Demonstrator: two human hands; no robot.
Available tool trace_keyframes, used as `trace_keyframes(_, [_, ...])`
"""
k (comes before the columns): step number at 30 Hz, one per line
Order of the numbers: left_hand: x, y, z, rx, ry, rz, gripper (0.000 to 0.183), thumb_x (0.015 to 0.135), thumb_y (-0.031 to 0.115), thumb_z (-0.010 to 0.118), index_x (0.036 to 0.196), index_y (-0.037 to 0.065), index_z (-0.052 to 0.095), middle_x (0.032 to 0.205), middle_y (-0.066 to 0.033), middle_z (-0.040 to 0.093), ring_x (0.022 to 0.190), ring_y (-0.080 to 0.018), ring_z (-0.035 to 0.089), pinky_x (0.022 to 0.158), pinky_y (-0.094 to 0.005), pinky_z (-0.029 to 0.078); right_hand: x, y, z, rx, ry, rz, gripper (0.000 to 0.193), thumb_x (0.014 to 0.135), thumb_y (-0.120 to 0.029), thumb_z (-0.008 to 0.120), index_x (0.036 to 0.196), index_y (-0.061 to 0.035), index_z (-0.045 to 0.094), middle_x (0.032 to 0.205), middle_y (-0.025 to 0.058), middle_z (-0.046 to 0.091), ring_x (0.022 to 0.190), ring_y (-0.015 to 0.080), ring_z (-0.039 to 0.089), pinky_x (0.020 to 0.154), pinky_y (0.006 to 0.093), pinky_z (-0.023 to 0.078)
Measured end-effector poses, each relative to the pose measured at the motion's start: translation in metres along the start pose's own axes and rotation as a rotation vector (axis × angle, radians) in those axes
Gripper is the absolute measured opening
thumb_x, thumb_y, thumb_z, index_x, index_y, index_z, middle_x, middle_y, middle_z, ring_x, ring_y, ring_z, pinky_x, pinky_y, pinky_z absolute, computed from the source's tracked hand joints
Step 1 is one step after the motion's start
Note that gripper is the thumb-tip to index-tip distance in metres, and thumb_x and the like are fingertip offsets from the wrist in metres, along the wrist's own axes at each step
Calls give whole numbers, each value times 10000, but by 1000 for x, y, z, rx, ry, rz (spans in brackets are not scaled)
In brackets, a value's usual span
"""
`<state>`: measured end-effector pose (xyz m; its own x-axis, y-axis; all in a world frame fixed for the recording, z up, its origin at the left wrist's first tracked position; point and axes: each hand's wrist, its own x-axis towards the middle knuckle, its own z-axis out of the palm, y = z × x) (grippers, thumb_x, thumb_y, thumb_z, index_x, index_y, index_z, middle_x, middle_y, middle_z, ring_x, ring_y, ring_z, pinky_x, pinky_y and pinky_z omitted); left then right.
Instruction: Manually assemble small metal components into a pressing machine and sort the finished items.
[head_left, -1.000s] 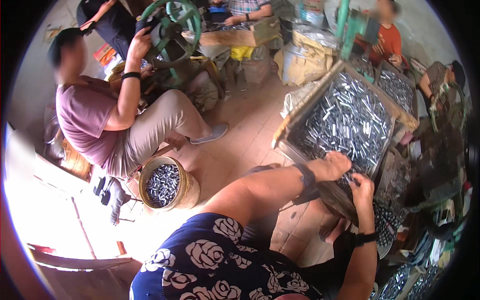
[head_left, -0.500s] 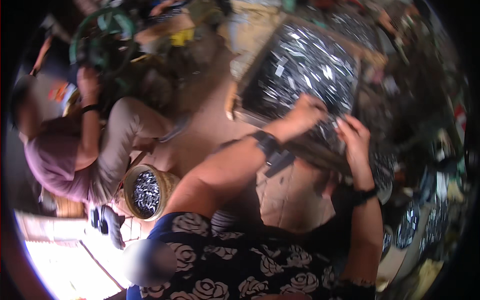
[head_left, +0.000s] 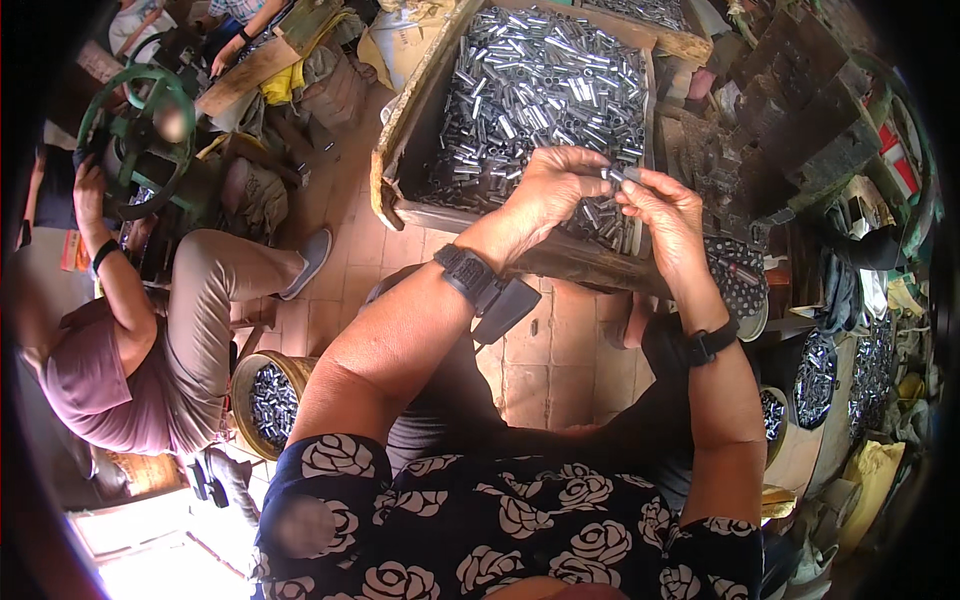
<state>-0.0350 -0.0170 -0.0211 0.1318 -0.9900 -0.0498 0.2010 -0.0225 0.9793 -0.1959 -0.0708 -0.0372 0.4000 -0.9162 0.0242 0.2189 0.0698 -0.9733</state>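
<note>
- In front of you is a wooden tray (head_left: 590, 262), and within its walls lies a loose heap of short shiny metal pieces (head_left: 545, 75).
- Your left hand (head_left: 556, 188) is above the near part of the wooden tray; its grip is closed, with thumb and forefinger meeting on a small metal piece (head_left: 613, 178).
- Your right hand (head_left: 668, 212) is above the near right corner of the wooden tray, and its grip is pinched on the small metal piece also.
- This small metal piece is over the near right part of the wooden tray, between your two sets of fingertips, which are almost touching; I cannot tell if it is one piece or two.
- On your left wrist, a dark watch (head_left: 470, 280) is just beside the near edge of the wooden tray; on your right wrist, a black band (head_left: 712, 345) is nearer to you than that edge.
- Left of the wooden tray and nearer to you, a round bucket (head_left: 290, 368) holds similar pieces.
- Well to the left of the wooden tray, a co-worker (head_left: 110, 375) in a purple shirt sits near a green wheel (head_left: 142, 140).
- Just right of the wooden tray's near corner is a dark cloth with white dots (head_left: 738, 268).
</note>
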Motion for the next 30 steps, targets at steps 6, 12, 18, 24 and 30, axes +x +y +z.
trace_keyframes(6, [7, -13, -2, 383, -22, 286, 194, 745, 83, 662, 907, -21, 636, 737, -42, 627, 687, -78, 535, 645, -223, 438, 2, 3, -7, -80, -22, -52, 226, 740, -17, 674, 954, 24, 615, 825, 83, 636, 705, 132, 611, 611, 210, 488])
trace_keyframes(12, [4, -8, -2, 302, -8, 187, 151, 755, 82, 644, 861, -25, 650, 737, -43, 629, 661, -68, 526, 619, -228, 437, 1, 6, -5, -140, -76, -50, 288, 701, 31, 693, 976, 30, 610, 841, 69, 631, 752, 100, 584, 675, 220, 488])
trace_keyframes(18, [6, -14, -1, 258, -23, 270, 116, 746, 58, 609, 803, -33, 650, 674, -48, 618, 623, -76, 521, 585, -238, 439, 2, 13, 0, -214, -107, -139, 349, 704, 59, 676, 1040, 18, 592, 852, 58, 622, 736, 87, 570, 686, 202, 478])
trace_keyframes(24, [6, -13, -4, 112, 48, 134, 89, 752, 50, 640, 816, -7, 659, 705, -27, 622, 612, -57, 519, 556, -205, 418, 2, 19, -4, -189, -99, -192, 363, 739, 42, 649, 1090, 11, 564, 847, 63, 623, 728, 96, 584, 607, 200, 486])
trace_keyframes(30, [-5, 4, -1, -20, 69, -27, 118, 749, 30, 614, 860, -4, 636, 683, -33, 617, 419, -8, 389, 347, -161, 250, -2, -1, -2, 4, 66, -52, 242, 791, -55, 638, 1008, 30, 571, 826, 97, 626, 715, 192, 647, 583, 229, 508])
